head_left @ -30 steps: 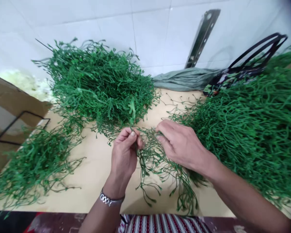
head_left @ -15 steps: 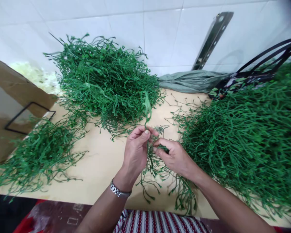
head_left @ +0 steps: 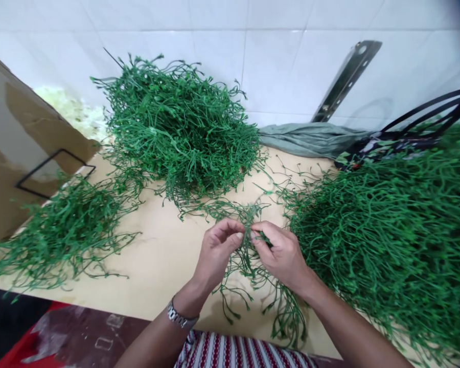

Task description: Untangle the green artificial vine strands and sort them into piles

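Note:
Green plastic-looking plant stems [head_left: 245, 258] with small buds at their tips hang between my two hands above the table. My left hand [head_left: 214, 253], with a metal watch on its wrist, pinches at the upper part of this bunch with thumb and forefinger. Close beside it, my right hand [head_left: 281, 253] pinches the same stems from the right, its other fingers curled. The fingertips almost meet, and the exact spot gripped is partly hidden. More loose sprigs [head_left: 289, 312] lie beneath my right forearm.
Large heaps of green stems stand at the back [head_left: 180, 133] and right [head_left: 387, 230]; a smaller pile [head_left: 69, 230] lies left. A cardboard box [head_left: 30, 133] borders the left. Grey-green cloth [head_left: 310, 139] and a dark patterned bag [head_left: 398, 145] lie near the tiled wall [head_left: 214, 61].
The sprig that stood upright above my left hand no longer rises there. My left hand has lowered, and both hands' fingertips have come level and close together. The camera view has shifted slightly.

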Available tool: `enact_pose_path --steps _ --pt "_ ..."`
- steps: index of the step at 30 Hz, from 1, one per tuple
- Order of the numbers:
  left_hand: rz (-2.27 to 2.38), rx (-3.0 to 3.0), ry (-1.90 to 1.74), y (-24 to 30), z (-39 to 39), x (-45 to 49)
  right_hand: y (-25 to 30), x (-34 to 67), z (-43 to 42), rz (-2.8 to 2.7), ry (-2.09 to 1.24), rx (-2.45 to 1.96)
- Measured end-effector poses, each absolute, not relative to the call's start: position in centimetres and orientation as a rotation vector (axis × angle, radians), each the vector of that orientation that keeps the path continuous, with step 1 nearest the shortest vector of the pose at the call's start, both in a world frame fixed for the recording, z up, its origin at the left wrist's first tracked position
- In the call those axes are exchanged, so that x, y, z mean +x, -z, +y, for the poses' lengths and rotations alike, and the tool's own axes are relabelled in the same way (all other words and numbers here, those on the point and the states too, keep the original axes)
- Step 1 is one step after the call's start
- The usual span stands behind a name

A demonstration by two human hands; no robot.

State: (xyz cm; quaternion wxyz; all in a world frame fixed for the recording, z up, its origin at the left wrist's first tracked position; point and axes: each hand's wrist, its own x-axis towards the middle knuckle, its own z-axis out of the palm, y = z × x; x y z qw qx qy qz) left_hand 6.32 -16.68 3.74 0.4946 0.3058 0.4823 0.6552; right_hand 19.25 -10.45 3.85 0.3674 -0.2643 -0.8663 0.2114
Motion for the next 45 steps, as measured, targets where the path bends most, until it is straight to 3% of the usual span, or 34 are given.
enact_pose_path --steps 16,24,30,38,45 --pt "1.178 0.730 -1.575 -3.6 -17.2 5.8 -3.4 19.5 -10.7 -2.397 -0.169 -0.516" --pt "1.294 0.691 -1.614 -3.9 -17.1 6.1 -3.2 19.4 -10.8 -2.358 -0.326 -0.548" --pt "1.265 0.745 -1.545 -3.5 -17.5 6.0 -2.8 19.5 -10.9 -2.445 -0.194 -0.537" --pt "1.177 0.591 -1.639 -3.6 -17.4 6.0 -3.7 19.2 -11.3 -2.286 -0.645 -0.678" --pt "1.323 0.829 -1.649 -3.2 -17.8 6.3 -3.8 19.2 -11.2 -2.242 -1.134 -0.903"
